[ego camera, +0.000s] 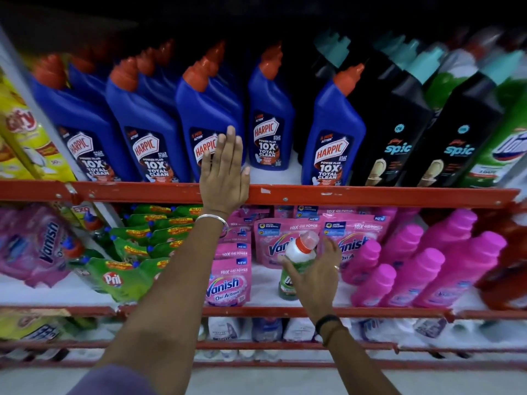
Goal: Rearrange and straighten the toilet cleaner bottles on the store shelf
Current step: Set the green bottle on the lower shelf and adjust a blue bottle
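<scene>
Blue Harpic toilet cleaner bottles [148,129] with orange caps stand in rows on the upper shelf [370,195]. One of them [269,121] sits further back than its neighbours, and another [332,132] stands at the front beside black Spic bottles [396,129]. My left hand [224,172] is flat and open against the front of the third Harpic bottle [208,109]. Down at the middle shelf, my right hand [312,275] grips a small green bottle [299,252] with a white neck and clear cap.
Green-labelled bottles [504,138] stand at the upper right. The middle shelf holds pink Vanish pouches [228,283], pink bottles [422,269] and green Pril pouches [122,277]. Yellow packs [25,132] hang at the far left. A lower shelf [256,346] holds pale bottles.
</scene>
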`<state>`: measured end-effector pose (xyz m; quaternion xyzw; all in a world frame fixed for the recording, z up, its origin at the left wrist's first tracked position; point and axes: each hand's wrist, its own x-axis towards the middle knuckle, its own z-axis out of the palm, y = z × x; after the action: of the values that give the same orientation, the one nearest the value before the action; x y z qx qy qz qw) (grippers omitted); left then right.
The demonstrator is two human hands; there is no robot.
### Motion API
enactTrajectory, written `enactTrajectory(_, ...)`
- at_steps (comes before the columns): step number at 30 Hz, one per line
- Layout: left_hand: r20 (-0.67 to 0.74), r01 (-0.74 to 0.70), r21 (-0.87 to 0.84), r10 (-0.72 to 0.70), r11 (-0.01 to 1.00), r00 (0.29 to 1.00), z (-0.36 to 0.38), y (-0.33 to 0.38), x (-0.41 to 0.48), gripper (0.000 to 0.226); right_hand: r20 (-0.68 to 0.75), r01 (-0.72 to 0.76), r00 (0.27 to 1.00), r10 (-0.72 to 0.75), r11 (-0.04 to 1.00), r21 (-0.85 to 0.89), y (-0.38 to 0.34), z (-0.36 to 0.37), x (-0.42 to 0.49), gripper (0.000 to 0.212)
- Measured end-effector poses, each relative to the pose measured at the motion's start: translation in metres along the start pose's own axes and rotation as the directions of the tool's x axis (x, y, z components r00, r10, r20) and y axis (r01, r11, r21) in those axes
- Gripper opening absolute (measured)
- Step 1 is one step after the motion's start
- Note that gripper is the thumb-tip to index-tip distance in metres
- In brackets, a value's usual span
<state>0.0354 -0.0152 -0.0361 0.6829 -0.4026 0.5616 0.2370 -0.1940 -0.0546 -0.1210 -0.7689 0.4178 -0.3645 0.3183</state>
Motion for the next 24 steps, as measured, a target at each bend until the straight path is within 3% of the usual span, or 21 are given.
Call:
enactTrajectory(2, -0.001, 0.002, -0.008, -0.002, 1.000, 1.000, 0.000, 0.000, -0.001, 0.065, -0.139, 0.048, 0.990, -0.031, 0.992, 0.116, -0.032, -0.020, 0.012, 0.097)
enactTrajectory(4, 0.004, 0.004, -0.011, -0.004, 1.000, 1.000, -0.001, -0.001, 0.001, 0.065, -0.304, 0.202, 0.943, -0.133, 0.957, 0.209, -0.075, -0.045, 0.037, 0.080)
enactTrajectory(6, 0.006, 0.010, -0.023, -0.010, 1.000, 1.000, -0.002, -0.001, 0.001, 0.065, -0.428, 0.360, 0.865, -0.263, 0.918, 0.164, -0.114, -0.066, 0.069, 0.069)
enactTrajectory(8, 0.003, 0.023, -0.039, -0.023, 0.999, 1.000, -0.003, 0.000, 0.001, 0.065, -0.426, 0.404, 0.835, -0.347, 0.913, 0.049, -0.143, -0.076, 0.101, 0.072)
enactTrajectory(11, 0.003, 0.032, -0.040, -0.032, 0.999, 0.999, -0.004, 0.000, 0.001, 0.063, -0.307, 0.350, 0.879, -0.364, 0.931, -0.103, -0.165, -0.077, 0.136, 0.073)
enactTrajectory(14, 0.007, 0.024, -0.044, -0.024, 0.999, 1.000, -0.003, -0.001, 0.001, 0.061, -0.260, 0.304, 0.902, -0.344, 0.935, -0.182, -0.164, -0.075, 0.151, 0.062)
enactTrajectory(24, 0.002, 0.024, -0.059, -0.024, 0.998, 1.000, -0.002, -0.002, 0.000, 0.060, -0.335, 0.407, 0.864, -0.375, 0.913, 0.027, -0.192, -0.067, 0.139, 0.059)
